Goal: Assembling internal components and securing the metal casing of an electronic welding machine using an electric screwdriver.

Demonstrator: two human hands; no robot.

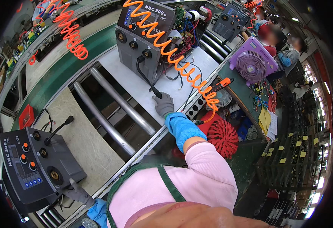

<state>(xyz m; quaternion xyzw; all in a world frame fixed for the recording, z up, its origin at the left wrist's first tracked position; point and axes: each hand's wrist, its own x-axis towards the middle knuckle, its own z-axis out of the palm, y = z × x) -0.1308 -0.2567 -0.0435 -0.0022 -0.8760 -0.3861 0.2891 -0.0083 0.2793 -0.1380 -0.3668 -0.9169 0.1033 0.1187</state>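
You are reaching your right hand [163, 105], in a grey glove with a blue sleeve cover [181, 128] above it, out onto the white board [136, 85] that is carrying the open grey welding machine [145, 36]. The fingers are curling around the end of the black cable [145, 76] that is running down from a socket on the machine's front panel; they are looking closed on the plug end, though the glove is hiding how firmly you are gripping it. The machine is standing upright on the far part of the board, its side open and showing coloured wiring [183, 32].

Your left hand [77, 193], also in a grey glove, is resting low at the near corner of a second grey welding machine [37, 165], which is sitting on a beige board [83, 140] just beside you. The fingers are lying spread against its lower edge, not wrapped around anything.

Between the two boards, bare steel rollers [113, 110] of the conveyor are showing. An orange coiled hose [174, 57] is hanging across the first machine and running down toward the bench on your right, where a purple fan [253, 60] is standing and a red round fan guard [222, 135] is lying lower down. Other people are working farther along the line.
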